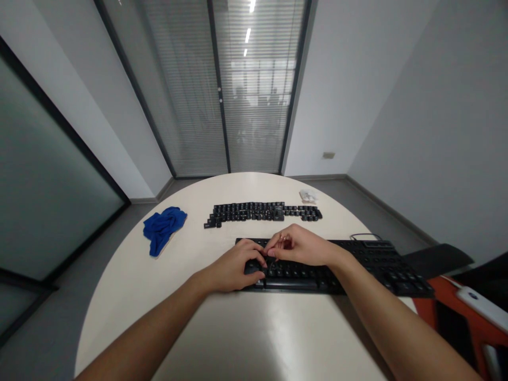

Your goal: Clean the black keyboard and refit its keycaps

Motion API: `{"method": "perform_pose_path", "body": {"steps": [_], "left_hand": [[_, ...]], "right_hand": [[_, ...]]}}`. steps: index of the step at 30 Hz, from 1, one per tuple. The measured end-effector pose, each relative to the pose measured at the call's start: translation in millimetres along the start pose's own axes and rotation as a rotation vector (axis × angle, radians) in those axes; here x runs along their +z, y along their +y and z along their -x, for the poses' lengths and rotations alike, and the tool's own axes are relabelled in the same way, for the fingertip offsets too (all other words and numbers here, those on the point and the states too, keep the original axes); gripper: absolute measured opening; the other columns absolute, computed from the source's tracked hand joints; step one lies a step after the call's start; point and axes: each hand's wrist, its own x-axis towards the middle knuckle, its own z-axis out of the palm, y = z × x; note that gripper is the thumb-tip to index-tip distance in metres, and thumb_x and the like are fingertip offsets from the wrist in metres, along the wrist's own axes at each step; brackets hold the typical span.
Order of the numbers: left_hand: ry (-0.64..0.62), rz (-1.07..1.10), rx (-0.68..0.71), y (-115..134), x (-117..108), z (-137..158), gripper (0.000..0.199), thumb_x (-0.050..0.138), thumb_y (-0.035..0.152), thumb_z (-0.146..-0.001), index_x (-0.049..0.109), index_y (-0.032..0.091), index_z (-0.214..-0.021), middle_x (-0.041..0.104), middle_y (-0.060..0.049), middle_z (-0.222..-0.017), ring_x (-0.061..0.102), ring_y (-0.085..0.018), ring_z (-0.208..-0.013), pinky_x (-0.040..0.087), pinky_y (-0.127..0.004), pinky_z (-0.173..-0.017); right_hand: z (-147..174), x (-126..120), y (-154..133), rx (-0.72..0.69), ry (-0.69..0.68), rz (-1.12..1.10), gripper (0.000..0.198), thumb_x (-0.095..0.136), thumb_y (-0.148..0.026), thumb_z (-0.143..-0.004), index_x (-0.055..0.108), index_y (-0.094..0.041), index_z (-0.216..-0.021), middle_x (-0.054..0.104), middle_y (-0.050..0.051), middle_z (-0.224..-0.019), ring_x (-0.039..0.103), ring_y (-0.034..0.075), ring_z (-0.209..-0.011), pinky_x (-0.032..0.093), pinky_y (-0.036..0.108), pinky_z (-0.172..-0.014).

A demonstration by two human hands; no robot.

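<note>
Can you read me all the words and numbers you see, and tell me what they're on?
No word, number or brand can be read for sure.
Loose black keys on the table: pale marks, too small to read.
Keyboard: pale marks on it, too small and blurred to read.
White plastic strip at the right edge: one dark spot, too blurred to tell if it's writing.
</note>
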Motion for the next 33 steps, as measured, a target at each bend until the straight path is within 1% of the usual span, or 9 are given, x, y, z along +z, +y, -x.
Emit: {"method": "perform_pose_path", "body": {"steps": [3,9,14,18,21,26,33], "left_hand": [[0.001,0.005,-0.002,0,0,0,0.016,0.072,0.02,-0.082,0.068,0.022,-0.097,0.063,-0.008,-0.115,0.052,-0.025,-0.117,0.044,-0.04,-0.101],[0.026,-0.007,0.006,-3,0,-1,0.013,0.067,0.021,-0.087,0.065,0.021,-0.1,0.066,-0.007,-0.11,0.055,-0.023,-0.113,0.044,-0.039,-0.101],[0.085,-0.038,-0.027,-6,2,-4,0.01,0.062,0.022,-0.092,0.063,0.021,-0.102,0.067,-0.006,-0.109,0.057,-0.021,-0.109,0.045,-0.037,-0.099],[0.174,-0.097,-0.027,-9,3,-5,0.01,0.062,0.023,-0.093,0.063,0.02,-0.102,0.066,-0.006,-0.108,0.057,-0.021,-0.107,0.045,-0.037,-0.099],[0.22,-0.151,-0.069,-12,4,-5,0.011,0.063,0.024,-0.093,0.064,0.02,-0.103,0.068,-0.005,-0.105,0.058,-0.022,-0.105,0.045,-0.039,-0.097],[0.289,-0.226,-0.157,-16,7,-4,0.015,0.057,0.023,-0.095,0.064,0.018,-0.108,0.068,-0.007,-0.103,0.06,-0.023,-0.101,0.048,-0.039,-0.093],[0.38,-0.291,-0.186,-16,11,-7,0.015,0.053,0.018,-0.095,0.063,0.017,-0.107,0.068,-0.006,-0.1,0.06,-0.023,-0.099,0.049,-0.038,-0.09]], "right_hand": [[-1,2,-2,-0.02,0.039,0.041,0.03,0.064,-0.041,-0.09,0.073,-0.014,-0.098,0.07,0.003,-0.07,0.06,0.013,-0.061,0.044,0.022,-0.056],[-5,3,-2,-0.062,0.194,0.095,0.023,0.064,-0.036,-0.09,0.068,-0.014,-0.095,0.069,0.002,-0.067,0.061,0.013,-0.059,0.044,0.022,-0.055],[-5,2,2,-0.09,0.26,0.138,0.022,0.064,-0.036,-0.09,0.07,-0.015,-0.093,0.068,0.002,-0.067,0.061,0.013,-0.06,0.045,0.022,-0.055],[-5,1,4,-0.093,0.317,0.164,0.023,0.064,-0.038,-0.091,0.07,-0.016,-0.093,0.071,0.003,-0.07,0.065,0.014,-0.062,0.046,0.022,-0.055],[-5,0,6,-0.094,0.321,0.163,0.022,0.064,-0.038,-0.091,0.071,-0.017,-0.094,0.073,0.004,-0.074,0.067,0.014,-0.064,0.048,0.023,-0.057],[-6,-3,10,-0.121,0.287,0.123,0.02,0.065,-0.035,-0.09,0.072,-0.018,-0.097,0.076,0.004,-0.082,0.07,0.016,-0.073,0.053,0.026,-0.067],[-8,1,9,-0.128,0.348,0.188,0.02,0.066,-0.033,-0.09,0.075,-0.019,-0.101,0.078,0.005,-0.09,0.072,0.018,-0.079,0.055,0.028,-0.073]]}}
